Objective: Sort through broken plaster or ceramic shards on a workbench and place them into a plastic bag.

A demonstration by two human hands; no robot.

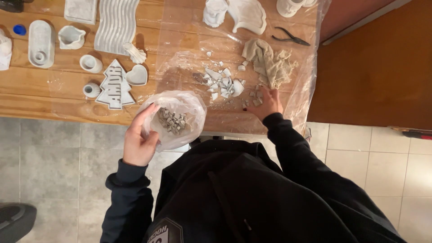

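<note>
My left hand [140,140] holds a clear plastic bag [177,118] open at the table's front edge; several small grey-white broken pieces [172,120] lie inside it. My right hand [266,104] rests on the plastic sheet [198,45], fingers closed over a few small fragments [256,96]. A heap of white broken shards [222,83] lies on the sheet between the two hands. A crumpled beige cloth [270,63] sits just beyond my right hand.
The wooden table [40,96] carries white plaster casts: a tree shape [114,85], a heart [137,74], a wavy tray [116,24], small pots [91,63], an oval dish [40,42]. Black pliers [290,38] lie at the back right. Tiled floor lies below.
</note>
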